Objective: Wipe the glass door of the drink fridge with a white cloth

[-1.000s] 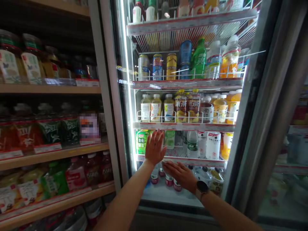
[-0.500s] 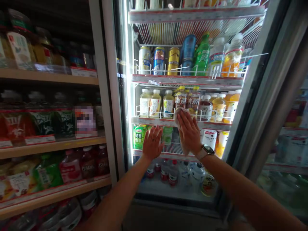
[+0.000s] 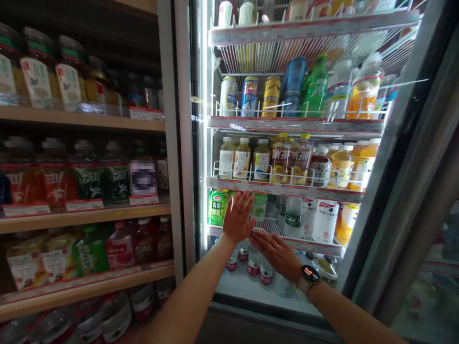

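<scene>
Before me is the glass door [image 3: 258, 298] of a lit drinks fridge. My left hand [image 3: 238, 219] lies flat on the glass, fingers spread, in front of the green drink cartons [image 3: 217, 210]. Just to its right and lower, my right hand [image 3: 278, 252] is pressed to the glass, its fingertips close to my left thumb. Beneath these fingers is a pale cloth [image 3: 256, 230], mostly hidden by the hand. A dark-faced watch [image 3: 310, 275] is on my right wrist.
Wire shelves [image 3: 311, 24] behind the glass carry cans and bottles. To the left, open wooden shelves [image 3: 82, 117] hold rows of bottled drinks. A grey door frame [image 3: 405, 172] runs along the right side, with another drinks section beyond it.
My right hand has moved down and left with the cloth, from the middle bottle shelf to beside my left hand. The left hand stays on the glass; the view has shifted slightly left.
</scene>
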Demonstrator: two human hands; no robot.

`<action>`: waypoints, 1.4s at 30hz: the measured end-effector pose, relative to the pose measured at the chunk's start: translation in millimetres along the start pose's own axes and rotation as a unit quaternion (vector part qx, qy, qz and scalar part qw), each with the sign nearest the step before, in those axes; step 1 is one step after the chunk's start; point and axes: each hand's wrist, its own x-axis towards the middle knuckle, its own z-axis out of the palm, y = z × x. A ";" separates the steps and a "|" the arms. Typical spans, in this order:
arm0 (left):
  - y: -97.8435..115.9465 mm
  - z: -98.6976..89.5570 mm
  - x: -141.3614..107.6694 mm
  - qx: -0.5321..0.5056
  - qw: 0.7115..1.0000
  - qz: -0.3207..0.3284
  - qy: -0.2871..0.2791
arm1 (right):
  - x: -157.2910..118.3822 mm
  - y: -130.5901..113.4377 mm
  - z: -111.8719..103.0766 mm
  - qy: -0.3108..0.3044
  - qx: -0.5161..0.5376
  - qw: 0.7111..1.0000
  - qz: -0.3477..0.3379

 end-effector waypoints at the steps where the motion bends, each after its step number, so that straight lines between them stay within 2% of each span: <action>1: -0.1 0.0 -0.2 0.000 1.000 -0.001 -0.001 | 3.9 7.1 -4.1 -0.001 -0.001 1.000 -0.006; 3: -0.1 -0.4 -0.3 -0.005 1.000 -0.001 0.001 | 16.7 26.3 -16.5 -0.002 -0.005 1.000 -0.004; 5: 0.4 -1.1 0.1 -0.010 1.000 -0.002 0.005 | 35.8 50.2 -33.2 0.000 -0.013 1.000 0.026; 8: 0.9 -1.6 0.8 -0.012 1.000 -0.003 0.006 | 70.3 86.8 -57.8 0.036 -0.034 0.993 0.110; 11: 0.9 -0.9 0.8 -0.016 1.000 -0.003 0.011 | 97.3 109.5 -69.2 0.089 -0.040 0.979 0.177; 13: 0.7 -0.1 0.3 -0.019 1.000 -0.004 0.011 | 103.8 110.1 -66.9 0.110 -0.040 0.973 0.200; 15: 0.6 0.4 -0.1 -0.018 1.000 -0.005 0.008 | 99.1 98.8 -57.9 0.114 -0.039 0.973 0.195; 19: 0.5 0.3 0.1 -0.018 1.000 -0.001 0.015 | 62.1 54.5 -30.0 0.048 -0.030 0.991 0.122; 23: 0.7 -0.1 0.7 -0.016 1.000 -0.002 0.013 | 16.4 9.8 -3.5 0.011 -0.021 0.999 0.036; 27: 1.4 0.7 0.2 -0.009 1.000 -0.005 0.008 | -3.9 -8.4 6.5 -0.001 -0.021 1.000 0.014; 30: 1.3 1.7 -0.7 -0.005 1.000 -0.008 0.006 | 3.1 4.5 -3.2 -0.003 -0.014 1.000 -0.010; 33: 0.7 2.3 -1.4 -0.006 1.000 -0.004 0.010 | 22.5 35.7 -25.2 -0.001 -0.014 1.000 -0.003; 36: 0.6 2.0 -1.3 -0.008 1.000 -0.003 0.015 | 47.5 71.8 -50.1 0.020 -0.029 0.998 0.055; 38: 0.8 1.2 -0.8 -0.007 1.000 -0.003 0.023 | 63.7 90.4 -62.3 0.041 -0.041 0.991 0.123; 40: 1.0 0.2 0.0 -0.008 1.000 -0.004 0.026 | 76.3 99.9 -67.6 0.070 -0.047 0.978 0.190; 42: 1.1 -0.8 1.0 -0.010 1.000 -0.001 0.022 | 82.0 98.2 -64.9 0.096 -0.046 0.966 0.234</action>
